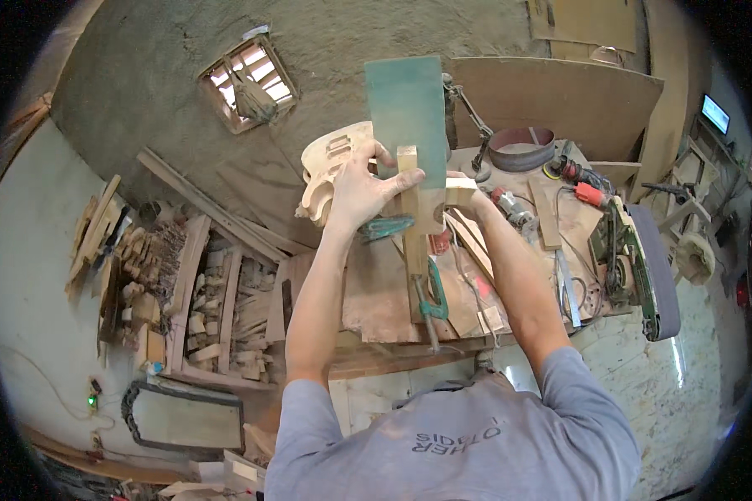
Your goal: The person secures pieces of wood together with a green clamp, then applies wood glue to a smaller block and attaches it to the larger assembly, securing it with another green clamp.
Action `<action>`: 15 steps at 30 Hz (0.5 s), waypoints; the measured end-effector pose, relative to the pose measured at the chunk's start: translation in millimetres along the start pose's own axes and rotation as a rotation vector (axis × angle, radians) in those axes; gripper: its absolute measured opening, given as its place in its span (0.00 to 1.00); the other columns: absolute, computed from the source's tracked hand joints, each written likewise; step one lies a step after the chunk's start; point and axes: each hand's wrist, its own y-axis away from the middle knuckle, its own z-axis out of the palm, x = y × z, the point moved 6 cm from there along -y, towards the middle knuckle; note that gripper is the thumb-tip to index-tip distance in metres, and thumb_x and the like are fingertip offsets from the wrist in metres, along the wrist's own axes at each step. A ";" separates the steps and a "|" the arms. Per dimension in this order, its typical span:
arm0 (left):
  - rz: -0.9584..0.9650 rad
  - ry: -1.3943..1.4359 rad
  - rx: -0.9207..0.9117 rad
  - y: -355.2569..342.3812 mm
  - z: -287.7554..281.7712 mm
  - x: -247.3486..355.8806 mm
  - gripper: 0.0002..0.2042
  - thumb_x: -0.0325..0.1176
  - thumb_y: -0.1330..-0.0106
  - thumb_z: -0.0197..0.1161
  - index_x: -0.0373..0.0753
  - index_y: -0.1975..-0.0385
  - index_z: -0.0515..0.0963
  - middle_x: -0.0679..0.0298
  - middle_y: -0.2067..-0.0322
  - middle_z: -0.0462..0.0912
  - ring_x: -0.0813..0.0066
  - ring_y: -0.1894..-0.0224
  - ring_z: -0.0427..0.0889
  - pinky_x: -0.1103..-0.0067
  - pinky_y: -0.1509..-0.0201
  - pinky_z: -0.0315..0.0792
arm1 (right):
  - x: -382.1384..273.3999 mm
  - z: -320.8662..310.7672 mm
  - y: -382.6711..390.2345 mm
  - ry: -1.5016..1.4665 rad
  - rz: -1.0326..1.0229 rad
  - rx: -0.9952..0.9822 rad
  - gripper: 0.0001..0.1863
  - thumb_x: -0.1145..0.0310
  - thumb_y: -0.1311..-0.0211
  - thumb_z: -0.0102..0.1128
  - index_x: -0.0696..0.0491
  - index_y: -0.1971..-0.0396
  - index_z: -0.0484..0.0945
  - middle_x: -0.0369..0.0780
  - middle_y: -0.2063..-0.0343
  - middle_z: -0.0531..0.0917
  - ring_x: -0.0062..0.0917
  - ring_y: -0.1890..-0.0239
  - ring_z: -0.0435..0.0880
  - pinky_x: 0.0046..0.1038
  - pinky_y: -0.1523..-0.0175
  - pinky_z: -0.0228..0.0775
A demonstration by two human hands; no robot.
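Note:
My left hand (pixel 361 188) grips a pale wooden guitar body (pixel 330 163) with cut-out slots, its thumb pointing right beside an upright wooden strip (pixel 408 204). My right hand (pixel 479 200) is partly hidden and closes around a pale wood piece (pixel 461 192); I cannot tell if this joins the guitar body. Between the hands stands an upright green see-through sheet (pixel 408 100). A green clamp (pixel 434 292) holds at the strip's lower part, at the bench's front edge. Another green clamp part (pixel 386 228) shows just under my left hand.
On the workbench (pixel 376 292) lie a sanding belt loop (pixel 522 149), a red-and-black power tool (pixel 585 188), a grey-red tool (pixel 514 209) and a metal ruler (pixel 568 288). A belt sander (pixel 653 271) stands right. Wood offcuts (pixel 150 275) are piled left.

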 end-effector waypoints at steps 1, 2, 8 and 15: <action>-0.006 0.008 0.008 -0.2 -3.6 -3.1 0.28 0.55 0.50 0.79 0.38 0.69 0.73 0.57 0.60 0.82 0.70 0.60 0.82 0.74 0.56 0.77 | -1.9 1.2 3.9 0.008 0.008 -0.003 0.23 0.59 0.26 0.55 0.56 0.38 0.74 0.41 0.46 0.83 0.27 0.50 0.85 0.32 0.46 0.81; -0.050 0.019 -0.017 -0.8 -4.9 -7.9 0.28 0.57 0.50 0.79 0.40 0.68 0.73 0.57 0.59 0.81 0.71 0.58 0.81 0.74 0.54 0.76 | -4.6 -2.3 8.6 -0.129 -0.012 0.064 0.29 0.50 0.26 0.50 0.57 0.38 0.73 0.43 0.45 0.82 0.30 0.48 0.84 0.35 0.44 0.79; -0.083 -0.004 -0.020 -5.5 -10.6 -36.7 0.26 0.55 0.48 0.78 0.42 0.64 0.74 0.60 0.59 0.81 0.73 0.61 0.81 0.75 0.58 0.76 | -17.8 -7.2 26.9 -0.314 -0.003 0.147 0.48 0.27 0.32 0.37 0.60 0.37 0.70 0.51 0.39 0.74 0.41 0.44 0.80 0.43 0.40 0.74; -0.061 0.180 0.046 -7.3 -13.8 -57.7 0.14 0.37 0.38 0.73 0.40 0.60 0.76 0.67 0.70 0.81 0.81 0.67 0.81 0.80 0.62 0.75 | -21.6 17.4 20.5 0.003 0.003 0.175 0.31 0.44 0.27 0.51 0.53 0.38 0.71 0.46 0.50 0.80 0.34 0.56 0.86 0.33 0.52 0.81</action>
